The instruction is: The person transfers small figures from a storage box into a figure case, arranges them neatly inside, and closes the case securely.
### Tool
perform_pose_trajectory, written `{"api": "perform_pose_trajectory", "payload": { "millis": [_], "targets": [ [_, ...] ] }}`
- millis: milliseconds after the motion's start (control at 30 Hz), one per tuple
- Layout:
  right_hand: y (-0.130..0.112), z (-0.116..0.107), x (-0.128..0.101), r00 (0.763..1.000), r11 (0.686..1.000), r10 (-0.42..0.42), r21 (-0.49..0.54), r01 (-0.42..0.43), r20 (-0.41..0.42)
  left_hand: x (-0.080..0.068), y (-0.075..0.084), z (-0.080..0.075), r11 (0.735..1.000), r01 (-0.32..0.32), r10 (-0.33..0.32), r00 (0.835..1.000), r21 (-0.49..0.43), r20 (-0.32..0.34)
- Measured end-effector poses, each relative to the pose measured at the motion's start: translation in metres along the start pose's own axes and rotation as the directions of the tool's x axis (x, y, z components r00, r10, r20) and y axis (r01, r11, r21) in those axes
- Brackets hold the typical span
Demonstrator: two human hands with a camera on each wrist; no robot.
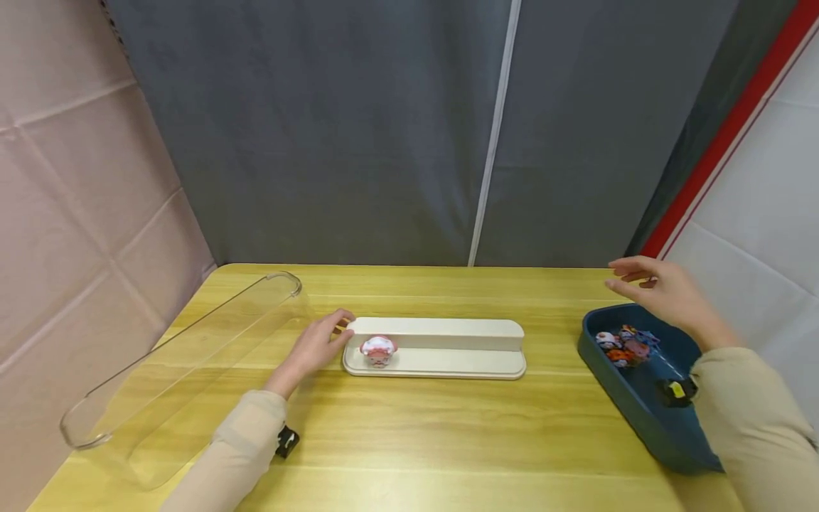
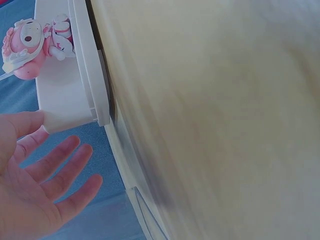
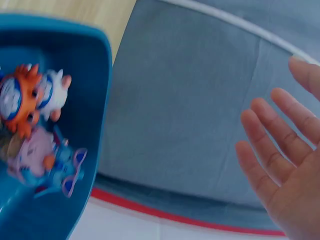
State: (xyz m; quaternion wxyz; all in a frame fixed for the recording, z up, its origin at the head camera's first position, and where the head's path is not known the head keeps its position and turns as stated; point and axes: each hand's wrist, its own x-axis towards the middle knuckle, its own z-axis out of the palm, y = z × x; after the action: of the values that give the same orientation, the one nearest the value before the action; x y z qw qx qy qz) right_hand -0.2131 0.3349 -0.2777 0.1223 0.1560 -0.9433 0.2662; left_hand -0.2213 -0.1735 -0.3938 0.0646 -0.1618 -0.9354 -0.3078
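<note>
The stand (image 1: pixel 454 360), apparently being filled, was touched by the left hand (image 1: pixel 313 348), fingers spread; the right hand (image 1: pixel 668 293) was empty, fingers parted; a toy (image 1: pixel 636 348) from the tub (image 1: pixel 611 384) was probably needed.

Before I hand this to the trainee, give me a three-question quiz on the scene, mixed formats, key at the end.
1. Which hand touches the white stand?
2. True or false: the right hand is empty.
3. In the head view, where on the stand is the pink figurine?
A) Toward the left end
B) In the middle
C) Toward the right end

Key:
1. The left hand
2. True
3. A
</note>
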Motion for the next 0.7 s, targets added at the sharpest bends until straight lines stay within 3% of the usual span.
{"api": "perform_pose_trajectory", "payload": {
  "millis": [200, 300, 500, 700],
  "targets": [
    [0.020, -0.011, -0.011, 0.994, 0.994, 0.107, -0.013, -0.107, 0.030, 0.001, 0.001, 0.001, 1.000, 0.006, -0.006, 1.000, 0.007, 0.004],
    [0.031, -0.012, -0.016, 0.993, 0.993, 0.113, -0.028, -0.112, 0.035, 0.002, 0.001, 0.001, 1.000, 0.006, -0.006, 1.000, 0.010, 0.005],
    [0.049, -0.006, -0.023, 0.990, 0.990, 0.137, 0.014, -0.137, 0.038, 0.001, 0.001, 0.001, 1.000, 0.002, -0.002, 1.000, 0.016, 0.003],
    [0.064, 0.001, -0.027, 0.976, 0.976, 0.215, 0.033, -0.217, 0.044, 0.001, 0.001, 0.001, 1.000, 0.006, -0.006, 1.000, 0.013, 0.002]
  ]
}}
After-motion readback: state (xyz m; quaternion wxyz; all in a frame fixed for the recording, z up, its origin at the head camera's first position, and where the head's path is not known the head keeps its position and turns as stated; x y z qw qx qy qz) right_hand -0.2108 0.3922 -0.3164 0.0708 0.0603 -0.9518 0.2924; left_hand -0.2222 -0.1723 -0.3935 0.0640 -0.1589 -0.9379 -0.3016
